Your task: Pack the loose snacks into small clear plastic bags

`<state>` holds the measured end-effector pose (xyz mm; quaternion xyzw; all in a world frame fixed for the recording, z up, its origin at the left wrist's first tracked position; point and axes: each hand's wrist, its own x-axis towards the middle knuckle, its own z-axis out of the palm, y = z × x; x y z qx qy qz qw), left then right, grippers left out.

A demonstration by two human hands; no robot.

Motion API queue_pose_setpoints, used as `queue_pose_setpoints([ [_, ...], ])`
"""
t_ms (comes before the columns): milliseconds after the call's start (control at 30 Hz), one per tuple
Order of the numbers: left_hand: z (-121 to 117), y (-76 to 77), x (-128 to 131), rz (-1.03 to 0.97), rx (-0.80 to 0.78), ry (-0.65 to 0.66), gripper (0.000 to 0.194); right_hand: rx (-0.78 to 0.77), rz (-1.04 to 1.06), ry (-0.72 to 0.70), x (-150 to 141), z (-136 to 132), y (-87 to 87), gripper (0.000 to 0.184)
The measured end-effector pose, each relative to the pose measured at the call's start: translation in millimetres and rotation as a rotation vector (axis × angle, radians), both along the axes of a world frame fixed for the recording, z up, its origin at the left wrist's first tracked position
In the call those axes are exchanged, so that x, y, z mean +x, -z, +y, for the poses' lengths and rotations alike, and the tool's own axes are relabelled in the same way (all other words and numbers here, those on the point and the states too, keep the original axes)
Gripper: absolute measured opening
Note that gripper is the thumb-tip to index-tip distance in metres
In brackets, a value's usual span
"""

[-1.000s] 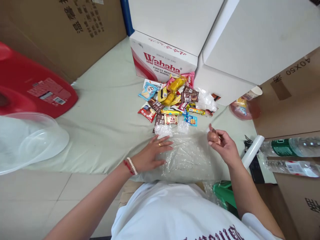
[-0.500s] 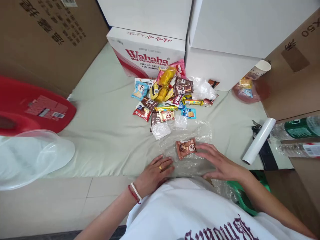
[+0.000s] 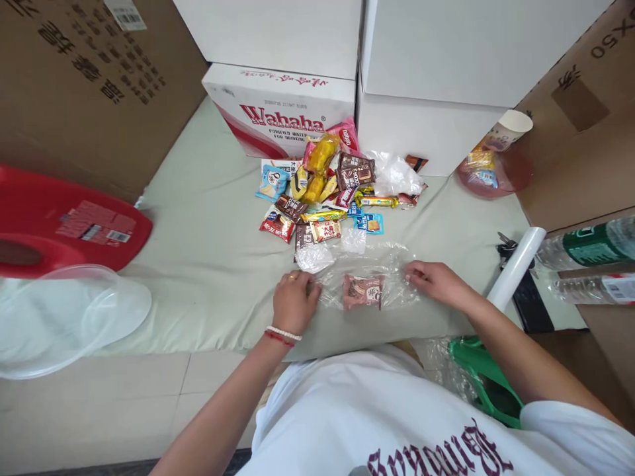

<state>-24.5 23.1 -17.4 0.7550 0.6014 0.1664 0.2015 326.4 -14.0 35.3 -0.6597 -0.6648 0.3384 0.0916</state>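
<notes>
A brown snack packet [image 3: 363,292] lies near the front of the cloth-covered surface, with a sheet of clear plastic film [image 3: 397,261] over it. At the film's left edge my left hand [image 3: 296,301] is closed, fingers curled down on it. On the opposite edge my right hand [image 3: 439,283] pinches the film between thumb and fingers. Just beyond the film sit two crumpled wads of plastic wrap [image 3: 315,256]. Behind them is a heap of wrapped snacks [image 3: 322,185] in yellow, brown, red and blue packets.
A white Wahaha carton [image 3: 282,119] stands behind the heap. On the left are a red jug [image 3: 99,225] and a clear plastic tub [image 3: 119,297]. To the right lie a white film roll [image 3: 516,268], keys [image 3: 507,246] and plastic bottles [image 3: 595,248]. A pink bowl [image 3: 471,182] holds snacks.
My hands have moved forward to either side of the packet and closed on the film. The film's near part is folded up over the packet, which previously lay uncovered on top.
</notes>
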Motion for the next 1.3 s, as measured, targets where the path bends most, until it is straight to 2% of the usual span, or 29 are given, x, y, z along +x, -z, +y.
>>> queue_pose_setpoints([
  [100,2.8,7.2,10.4,0.109,0.136,-0.121,0.032,0.209,-0.305,-0.068,-13.7,34.5,-9.3,0.031],
  [200,-4.5,9.6,17.1,0.072,0.215,-0.162,0.041,0.352,-0.283,-0.187,-43.2,65.8,-9.5,0.051],
  [267,-9.4,11.8,20.3,0.029,0.223,-0.182,0.048,0.293,-0.248,-0.251,-64.4,83.4,-3.8,0.062],
  [300,-11.0,13.5,21.5,0.010,0.216,-0.191,0.053,0.237,-0.244,-0.271,-73.4,90.5,-0.6,0.060],
  [400,-12.5,19.4,23.9,-0.013,0.173,-0.228,0.068,0.117,-0.237,-0.320,-90.5,100.3,2.3,0.027],
  [467,-11.7,21.3,25.5,-0.009,0.138,-0.252,0.075,0.146,-0.212,-0.375,-95.7,93.9,-4.4,0.018],
  [533,-10.0,20.7,27.5,-0.002,0.106,-0.271,0.073,0.208,-0.205,-0.502,-99.5,76.9,-14.9,0.024],
  [633,-5.9,17.4,27.5,0.006,0.054,-0.266,0.052,0.248,-0.277,-0.758,-104.9,39.3,-23.3,0.034],
  [667,-4.3,16.5,25.5,-0.001,0.040,-0.255,0.042,0.243,-0.312,-0.813,-105.9,26.7,-21.8,0.038],
  [733,-2.0,14.5,17.5,-0.063,0.025,-0.215,0.025,0.227,-0.362,-0.838,-105.2,5.5,-12.8,0.048],
  [800,-2.2,10.8,5.8,-0.198,0.011,-0.153,0.016,0.215,-0.365,-0.796,-101.5,-8.0,-0.3,0.055],
  [933,-12.5,-7.4,-4.5,-0.492,-0.121,-0.099,0.014,0.248,-0.203,-0.686,-93.7,-16.6,15.7,0.056],
  [1033,-23.0,-20.5,17.7,-0.717,-0.321,-0.081,0.017,0.268,0.018,-0.597,-90.5,-17.8,17.0,0.055],
  [1100,-27.6,-22.4,41.5,-0.805,-0.371,0.019,0.025,0.253,0.158,-0.547,-87.0,-19.5,17.7,0.052],
  [1167,-29.9,-20.0,63.0,-0.720,-0.280,0.150,0.035,0.252,0.261,-0.429,-80.7,-22.7,21.6,0.039],
  [1200,-30.6,-18.4,70.8,-0.612,-0.211,0.203,0.037,0.276,0.272,-0.313,-76.5,-24.9,24.8,0.035],
  [1300,-32.9,-16.6,81.3,-0.216,-0.055,0.276,0.037,0.416,0.060,0.123,-61.4,-34.5,35.9,0.032],
])
